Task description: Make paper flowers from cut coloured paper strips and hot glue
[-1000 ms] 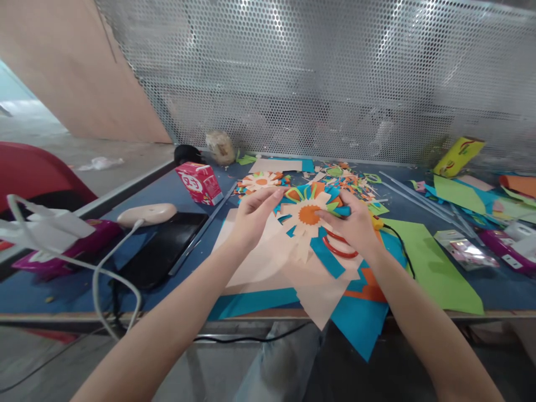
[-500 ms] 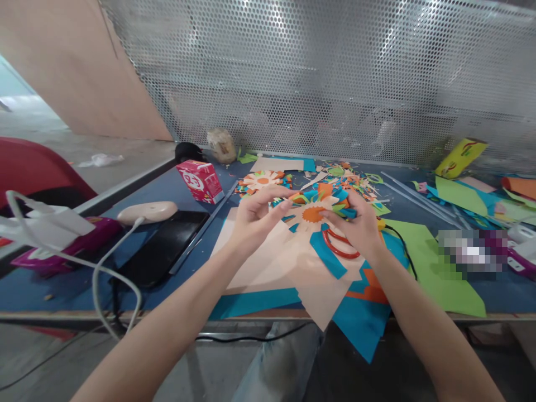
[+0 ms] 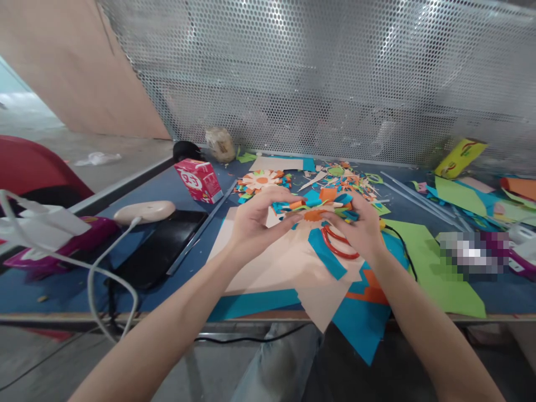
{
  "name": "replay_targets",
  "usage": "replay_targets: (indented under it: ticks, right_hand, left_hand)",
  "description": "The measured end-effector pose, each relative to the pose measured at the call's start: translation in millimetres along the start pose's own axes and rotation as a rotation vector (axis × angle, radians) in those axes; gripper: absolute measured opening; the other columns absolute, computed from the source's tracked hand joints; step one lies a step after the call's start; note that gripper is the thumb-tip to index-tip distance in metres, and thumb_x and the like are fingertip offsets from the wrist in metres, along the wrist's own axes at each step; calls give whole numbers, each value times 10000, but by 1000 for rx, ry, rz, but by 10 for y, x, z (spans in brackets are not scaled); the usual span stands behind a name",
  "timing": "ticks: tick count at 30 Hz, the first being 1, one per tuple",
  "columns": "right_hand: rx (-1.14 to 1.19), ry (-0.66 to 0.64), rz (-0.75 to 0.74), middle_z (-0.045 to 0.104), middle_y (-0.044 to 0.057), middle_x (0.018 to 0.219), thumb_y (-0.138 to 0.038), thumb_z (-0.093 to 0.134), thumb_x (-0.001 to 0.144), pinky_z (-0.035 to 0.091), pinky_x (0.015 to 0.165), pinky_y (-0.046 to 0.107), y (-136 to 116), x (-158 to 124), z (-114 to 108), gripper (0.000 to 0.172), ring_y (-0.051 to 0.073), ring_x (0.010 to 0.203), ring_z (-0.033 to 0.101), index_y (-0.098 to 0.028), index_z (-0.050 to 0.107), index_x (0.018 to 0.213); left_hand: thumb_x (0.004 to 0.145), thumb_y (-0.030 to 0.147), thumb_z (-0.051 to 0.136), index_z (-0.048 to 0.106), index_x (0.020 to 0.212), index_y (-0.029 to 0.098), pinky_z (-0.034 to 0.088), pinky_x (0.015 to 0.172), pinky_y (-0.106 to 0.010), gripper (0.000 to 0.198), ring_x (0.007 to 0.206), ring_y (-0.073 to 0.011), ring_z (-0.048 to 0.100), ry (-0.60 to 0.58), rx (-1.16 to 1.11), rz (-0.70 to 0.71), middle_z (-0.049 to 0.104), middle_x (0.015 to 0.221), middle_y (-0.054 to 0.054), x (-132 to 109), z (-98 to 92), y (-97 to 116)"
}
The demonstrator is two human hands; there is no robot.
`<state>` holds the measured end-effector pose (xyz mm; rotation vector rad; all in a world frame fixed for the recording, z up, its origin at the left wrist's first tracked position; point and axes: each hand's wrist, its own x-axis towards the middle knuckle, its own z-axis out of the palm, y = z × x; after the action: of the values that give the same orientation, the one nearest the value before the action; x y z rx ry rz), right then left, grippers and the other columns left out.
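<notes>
Between my two hands is a layered paper flower (image 3: 315,214) with an orange centre and blue, orange and peach petals, tilted so that I see it nearly edge-on. My left hand (image 3: 262,219) pinches its left side between thumb and fingers. On the right side my right hand (image 3: 360,220) grips it, thumb against the centre. Beneath lie peach paper sheets (image 3: 263,262) and a bent blue paper strip (image 3: 326,254). Red-handled scissors (image 3: 341,248) rest by my right hand, their blades hidden. A second paper flower (image 3: 263,180) lies farther back on the table.
Paper scraps (image 3: 352,181) cover the back of the table. At left are a pink box (image 3: 198,181), a black phone (image 3: 167,245) and a white cable (image 3: 94,273). Green paper (image 3: 439,273) and a yellow tube (image 3: 460,158) are at right. A perforated metal panel (image 3: 326,78) stands behind.
My left hand has moved right and closed on the flower's left side. The flower has tipped from facing me to nearly edge-on; my right hand keeps its hold.
</notes>
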<state>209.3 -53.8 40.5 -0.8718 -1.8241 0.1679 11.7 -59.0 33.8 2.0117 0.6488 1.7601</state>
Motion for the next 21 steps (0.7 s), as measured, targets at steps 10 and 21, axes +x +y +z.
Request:
replay_targets:
  ticks: [10,21]
  right_hand:
    - [16,58,-603,712,9,819,-292,535,834,503,722,354,-9,8,-105,105,185,805,611,-284,615,900]
    - [19,88,-624,718,16,812,-331,519,856,507,673,347,-67,0,-96,132,178,754,620,-280,622,921]
  left_hand:
    - [717,301,647,657,644,317,469,701,-337,76,674,-173,598,-43,431,442,662,592,24,51,-82,207]
    - [714,322,651,649,806,301,443,751,-375,95,677,-193,600,-39,396,417,677,628,9,-5,-61,199]
